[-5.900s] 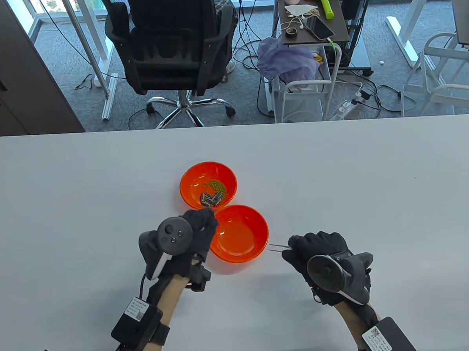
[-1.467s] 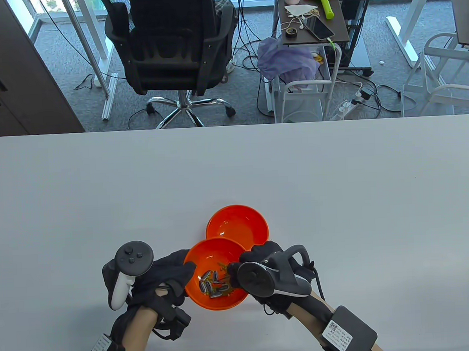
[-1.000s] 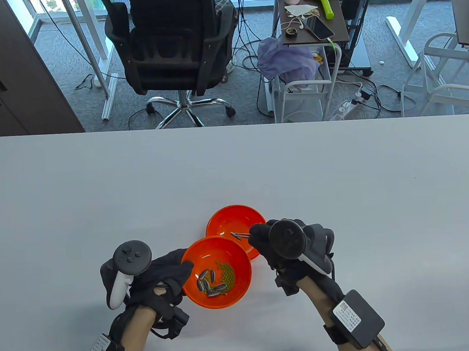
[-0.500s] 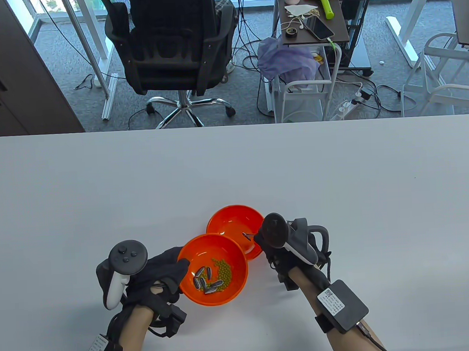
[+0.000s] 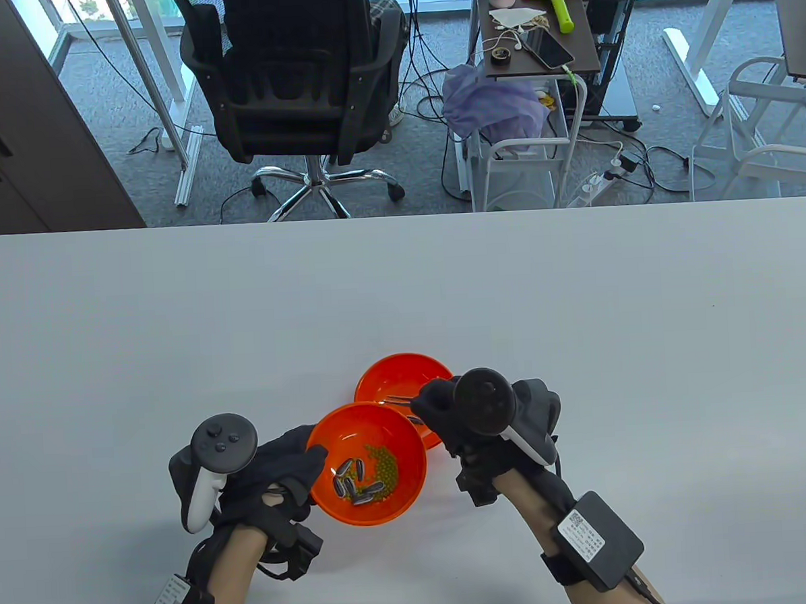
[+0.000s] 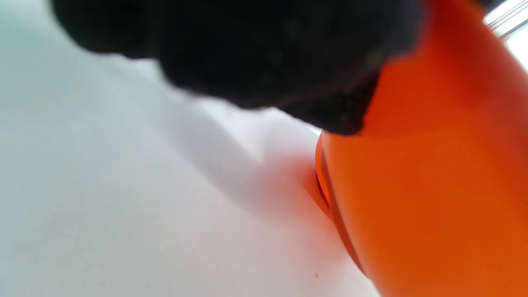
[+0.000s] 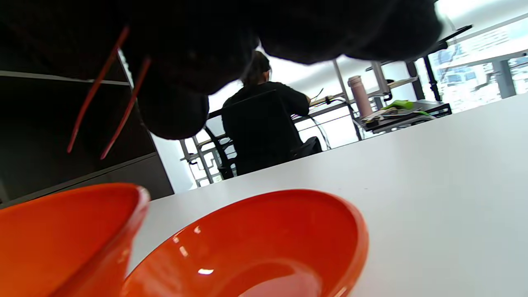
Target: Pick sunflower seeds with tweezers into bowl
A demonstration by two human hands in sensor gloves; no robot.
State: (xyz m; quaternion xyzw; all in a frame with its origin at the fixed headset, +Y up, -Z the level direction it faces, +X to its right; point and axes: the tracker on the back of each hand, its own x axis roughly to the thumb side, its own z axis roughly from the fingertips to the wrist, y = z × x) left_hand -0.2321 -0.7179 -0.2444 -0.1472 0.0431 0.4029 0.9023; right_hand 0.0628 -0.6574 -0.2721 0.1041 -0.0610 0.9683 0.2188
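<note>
Two orange bowls touch near the table's front. The near bowl (image 5: 336,434) holds several striped sunflower seeds (image 5: 352,485) and a pile of green beans (image 5: 383,466). My left hand (image 5: 304,459) grips its left rim; the left wrist view shows my fingers (image 6: 268,53) on the bowl's outer wall (image 6: 433,185). My right hand (image 5: 434,408) holds metal tweezers (image 5: 398,401) over the far bowl (image 5: 397,376). In the right wrist view the tweezers (image 7: 101,95) have their tips apart with nothing between them, above the far bowl (image 7: 255,243). A small dark seed-like piece (image 5: 414,420) lies in the far bowl.
The white table (image 5: 579,320) stretches wide around the bowls. Beyond its far edge stand an office chair (image 5: 296,71) and a cart with clutter (image 5: 537,32). The near bowl's rim (image 7: 62,231) shows at the left of the right wrist view.
My right hand carried the tweezers from the near bowl over to the far bowl, and the tips now stand apart. My left hand kept hold of the near bowl, which barely shifted.
</note>
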